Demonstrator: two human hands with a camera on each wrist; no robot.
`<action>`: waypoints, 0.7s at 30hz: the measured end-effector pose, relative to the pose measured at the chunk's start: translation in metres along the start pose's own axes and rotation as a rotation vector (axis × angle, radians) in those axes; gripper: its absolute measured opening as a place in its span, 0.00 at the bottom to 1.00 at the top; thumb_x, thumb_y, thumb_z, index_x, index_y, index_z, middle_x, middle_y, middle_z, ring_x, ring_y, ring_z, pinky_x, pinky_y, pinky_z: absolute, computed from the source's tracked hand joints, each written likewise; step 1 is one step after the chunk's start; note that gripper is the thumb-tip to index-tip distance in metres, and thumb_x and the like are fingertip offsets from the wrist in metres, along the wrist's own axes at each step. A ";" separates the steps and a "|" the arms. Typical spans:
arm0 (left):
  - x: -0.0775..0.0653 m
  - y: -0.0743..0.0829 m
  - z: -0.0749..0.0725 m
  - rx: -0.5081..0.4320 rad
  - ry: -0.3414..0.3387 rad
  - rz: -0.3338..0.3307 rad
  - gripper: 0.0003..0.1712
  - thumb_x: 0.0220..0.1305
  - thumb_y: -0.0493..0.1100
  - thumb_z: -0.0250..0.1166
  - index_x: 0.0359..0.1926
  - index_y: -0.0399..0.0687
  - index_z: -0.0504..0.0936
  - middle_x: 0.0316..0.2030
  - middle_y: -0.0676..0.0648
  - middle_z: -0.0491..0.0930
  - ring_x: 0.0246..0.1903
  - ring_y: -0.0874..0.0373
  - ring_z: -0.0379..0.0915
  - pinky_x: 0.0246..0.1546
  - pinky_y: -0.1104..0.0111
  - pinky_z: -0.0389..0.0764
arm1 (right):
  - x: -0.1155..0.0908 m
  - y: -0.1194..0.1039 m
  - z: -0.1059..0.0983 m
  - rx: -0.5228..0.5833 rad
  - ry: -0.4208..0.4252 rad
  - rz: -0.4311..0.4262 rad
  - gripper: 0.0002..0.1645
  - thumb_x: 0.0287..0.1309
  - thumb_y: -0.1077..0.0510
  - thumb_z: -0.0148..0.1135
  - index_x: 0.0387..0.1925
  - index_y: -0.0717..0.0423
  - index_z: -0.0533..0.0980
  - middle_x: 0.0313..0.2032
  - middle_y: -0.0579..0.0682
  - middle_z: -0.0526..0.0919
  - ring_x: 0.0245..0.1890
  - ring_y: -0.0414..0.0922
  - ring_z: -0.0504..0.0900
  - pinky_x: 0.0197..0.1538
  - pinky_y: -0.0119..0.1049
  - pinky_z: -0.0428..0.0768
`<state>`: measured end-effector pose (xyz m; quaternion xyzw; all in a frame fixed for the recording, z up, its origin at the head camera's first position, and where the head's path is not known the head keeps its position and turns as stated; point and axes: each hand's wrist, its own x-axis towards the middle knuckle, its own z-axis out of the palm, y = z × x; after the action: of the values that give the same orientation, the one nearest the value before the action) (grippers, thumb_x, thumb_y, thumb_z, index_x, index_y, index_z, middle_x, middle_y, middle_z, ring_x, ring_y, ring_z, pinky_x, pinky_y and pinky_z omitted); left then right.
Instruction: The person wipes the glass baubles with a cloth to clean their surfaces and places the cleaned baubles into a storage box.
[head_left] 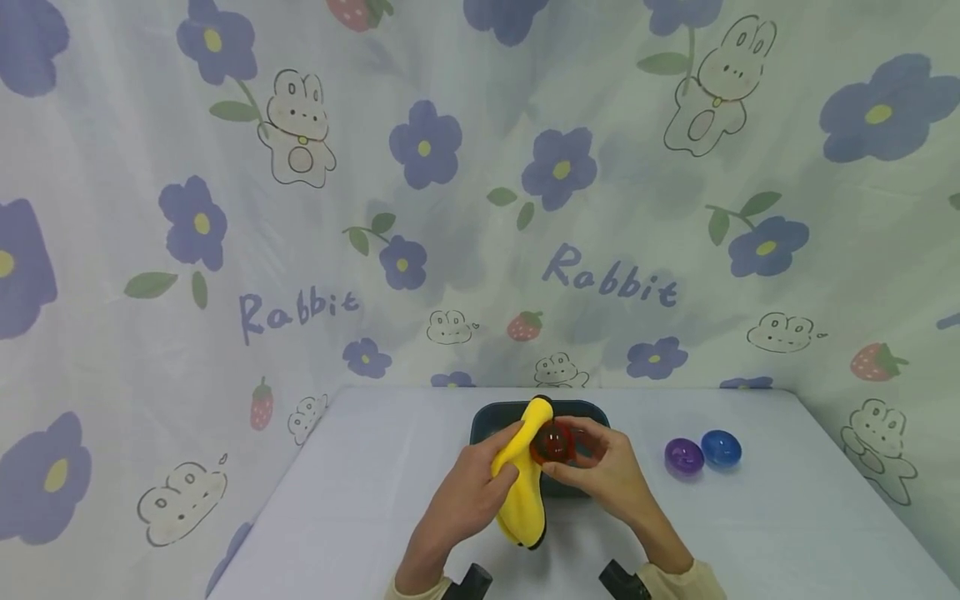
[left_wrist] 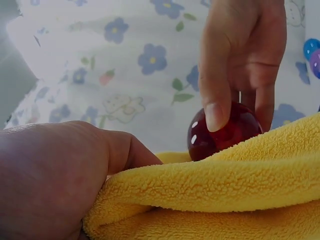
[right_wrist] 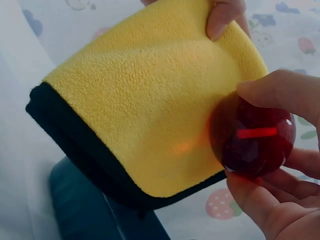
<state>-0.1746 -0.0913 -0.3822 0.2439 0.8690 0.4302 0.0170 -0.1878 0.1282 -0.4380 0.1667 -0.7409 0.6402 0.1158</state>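
Note:
My left hand (head_left: pixel 474 483) grips a folded yellow cloth (head_left: pixel 523 500) with a black edge, its thumb over the front of the fold. The cloth hangs in front of a dark teal tray (head_left: pixel 495 414). Right beside the cloth, my right hand (head_left: pixel 603 462) pinches a clear red ball (head_left: pixel 555 442) between thumb and fingers. In the right wrist view the ball (right_wrist: pixel 252 135) overlaps the yellow face of the cloth (right_wrist: pixel 150 90). From the left wrist, the lower part of the ball (left_wrist: pixel 222 131) is hidden behind the cloth's fold (left_wrist: pixel 225 185).
To the right of the tray, a purple ball (head_left: pixel 684 457) and a blue ball (head_left: pixel 722 448) lie side by side on the white table (head_left: pixel 360 500). A curtain (head_left: pixel 480 208) printed with flowers and rabbits hangs along the back and sides.

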 end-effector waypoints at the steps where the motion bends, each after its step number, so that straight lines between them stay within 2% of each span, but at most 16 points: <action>1: 0.000 0.001 0.000 0.003 0.005 0.001 0.33 0.69 0.38 0.53 0.75 0.45 0.69 0.49 0.44 0.82 0.33 0.60 0.75 0.35 0.71 0.79 | 0.000 0.000 0.000 -0.010 -0.004 0.005 0.35 0.48 0.59 0.81 0.60 0.52 0.80 0.59 0.56 0.83 0.56 0.51 0.86 0.53 0.38 0.86; 4: -0.001 0.002 -0.001 0.007 0.017 0.001 0.33 0.69 0.38 0.53 0.74 0.45 0.70 0.48 0.44 0.82 0.32 0.60 0.75 0.34 0.71 0.79 | 0.000 -0.001 -0.002 -0.028 -0.019 0.026 0.35 0.47 0.57 0.81 0.60 0.50 0.81 0.58 0.55 0.84 0.54 0.49 0.87 0.53 0.38 0.86; 10: -0.003 0.002 -0.001 0.038 0.050 0.024 0.32 0.68 0.38 0.54 0.74 0.48 0.72 0.49 0.44 0.83 0.32 0.62 0.75 0.35 0.72 0.79 | -0.001 -0.003 -0.002 -0.036 -0.072 0.052 0.35 0.47 0.56 0.82 0.60 0.51 0.81 0.58 0.56 0.84 0.54 0.50 0.87 0.52 0.37 0.86; 15: -0.003 0.004 0.000 0.049 0.080 0.056 0.32 0.69 0.37 0.53 0.73 0.51 0.73 0.53 0.44 0.84 0.34 0.62 0.74 0.37 0.72 0.78 | -0.003 -0.007 0.001 -0.086 -0.136 0.021 0.35 0.48 0.54 0.82 0.60 0.50 0.81 0.57 0.55 0.84 0.54 0.53 0.86 0.53 0.38 0.86; 21: -0.002 0.003 0.002 0.061 0.095 0.078 0.30 0.71 0.37 0.52 0.72 0.50 0.74 0.56 0.45 0.84 0.39 0.59 0.75 0.44 0.70 0.81 | -0.006 -0.013 0.006 -0.109 -0.160 0.004 0.36 0.47 0.54 0.82 0.61 0.50 0.81 0.57 0.53 0.83 0.54 0.54 0.86 0.52 0.38 0.87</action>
<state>-0.1715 -0.0895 -0.3814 0.2576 0.8713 0.4150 -0.0484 -0.1766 0.1216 -0.4296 0.2090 -0.7820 0.5837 0.0638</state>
